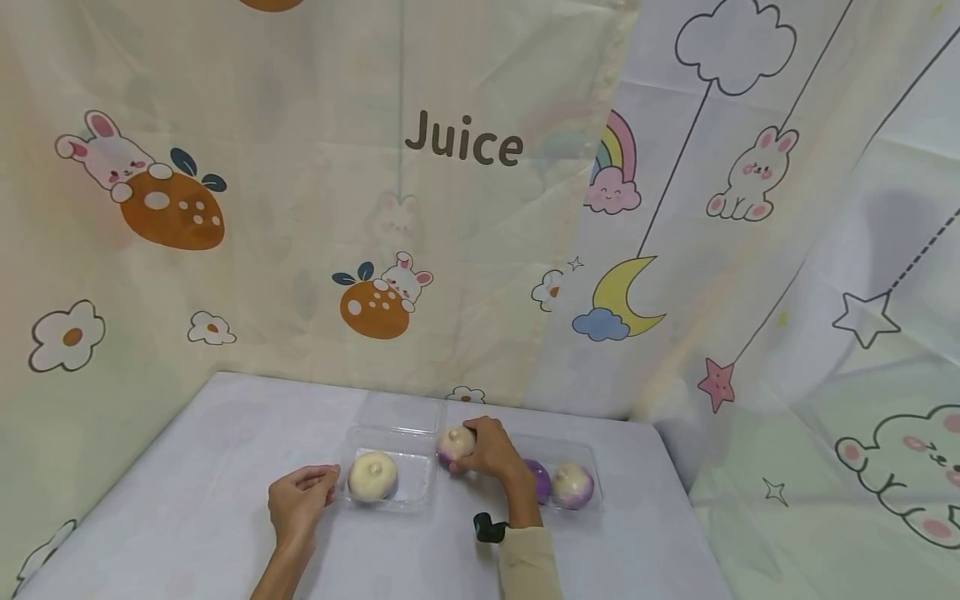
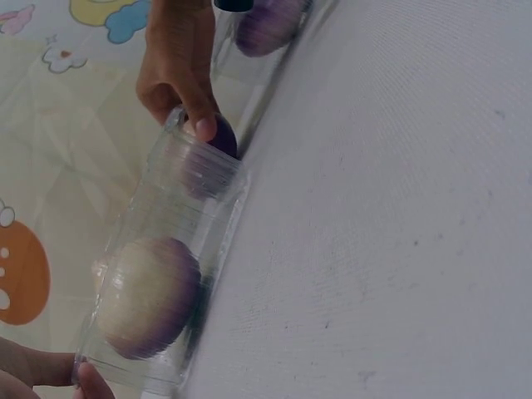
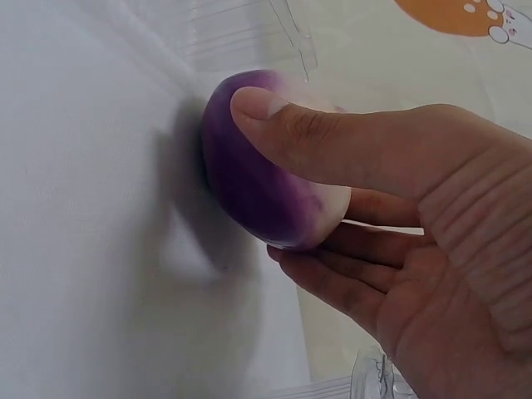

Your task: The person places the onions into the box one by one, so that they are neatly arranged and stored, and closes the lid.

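My right hand [image 1: 491, 450] grips a purple-and-white turnip [image 1: 456, 446] between the two clear boxes, thumb on one side and fingers on the other. In the right wrist view its purple side [image 3: 258, 166] faces the white surface. My left hand [image 1: 300, 500] pinches the left edge of a clear plastic box [image 1: 412, 492], as the thumb and finger [image 2: 96, 382] show in the left wrist view. Inside that box sits one cream-topped turnip [image 1: 372, 477]. Its clear lid [image 1: 397, 412] lies folded back behind it.
A second clear box [image 1: 596, 467] stands on the right with a pale-topped turnip [image 1: 572, 485] and a purple one [image 1: 538, 481], the latter partly behind my right wrist. A white cloth [image 1: 225, 467] covers the table. Printed curtains [image 1: 300, 208] hang at the back and sides.
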Action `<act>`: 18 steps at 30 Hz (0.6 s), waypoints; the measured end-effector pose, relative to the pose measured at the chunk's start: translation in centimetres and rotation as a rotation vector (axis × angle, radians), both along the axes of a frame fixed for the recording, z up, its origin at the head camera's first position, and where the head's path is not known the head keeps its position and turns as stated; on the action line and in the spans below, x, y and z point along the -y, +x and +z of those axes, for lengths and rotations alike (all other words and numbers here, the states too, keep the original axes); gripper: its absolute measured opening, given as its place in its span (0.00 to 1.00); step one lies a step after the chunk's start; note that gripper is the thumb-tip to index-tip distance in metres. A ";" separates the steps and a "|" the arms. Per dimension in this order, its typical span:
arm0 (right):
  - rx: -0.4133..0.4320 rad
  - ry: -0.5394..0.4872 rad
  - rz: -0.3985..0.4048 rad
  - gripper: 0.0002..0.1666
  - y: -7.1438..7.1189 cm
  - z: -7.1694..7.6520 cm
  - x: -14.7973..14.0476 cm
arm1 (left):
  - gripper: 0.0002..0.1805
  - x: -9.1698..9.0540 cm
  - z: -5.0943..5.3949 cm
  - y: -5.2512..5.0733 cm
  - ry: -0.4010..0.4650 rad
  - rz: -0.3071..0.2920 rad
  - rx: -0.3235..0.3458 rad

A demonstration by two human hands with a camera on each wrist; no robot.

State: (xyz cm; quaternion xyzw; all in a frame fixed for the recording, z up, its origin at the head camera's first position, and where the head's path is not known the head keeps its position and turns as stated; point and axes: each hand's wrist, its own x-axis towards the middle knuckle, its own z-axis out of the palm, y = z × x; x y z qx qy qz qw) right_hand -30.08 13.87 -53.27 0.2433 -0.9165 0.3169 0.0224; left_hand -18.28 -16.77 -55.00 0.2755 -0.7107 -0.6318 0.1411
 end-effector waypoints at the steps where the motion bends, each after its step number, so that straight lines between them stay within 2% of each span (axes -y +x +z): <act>1: 0.004 0.000 0.000 0.47 0.0 0.1 0.0 | 0.11 0.0 0.0 0.0 -0.003 0.004 0.006; 3: 0.007 -0.038 -0.015 0.46 -0.1 -0.2 0.0 | 0.10 -0.2 0.1 -0.1 -0.010 0.014 0.016; 6: 0.022 -0.042 -0.015 0.44 -0.3 0.0 0.1 | 0.10 -0.3 0.1 -0.2 -0.010 0.022 0.024; 7: 0.002 -0.045 -0.004 0.42 -0.8 -0.7 -0.1 | 0.10 -0.3 0.2 -0.3 -0.008 0.026 0.029; 8: -0.007 -0.047 0.003 0.41 -0.9 -0.8 -0.1 | 0.10 -0.3 0.1 -0.3 -0.007 0.026 0.025; 10: 0.012 -0.017 0.011 0.40 -0.5 0.0 -0.1 | 0.10 -0.2 0.1 -0.2 -0.002 0.023 0.020; 13: 0.026 -0.022 0.003 0.42 -0.2 0.3 -0.1 | 0.10 -0.2 0.0 -0.2 0.002 0.019 0.021; 14: 0.051 -0.020 -0.011 0.44 0.3 1.0 0.0 | 0.10 -0.1 0.0 -0.2 0.002 0.016 0.014; 18: 0.074 0.000 -0.035 0.46 0.5 1.6 0.1 | 0.10 -0.1 0.0 -0.2 0.007 0.010 0.010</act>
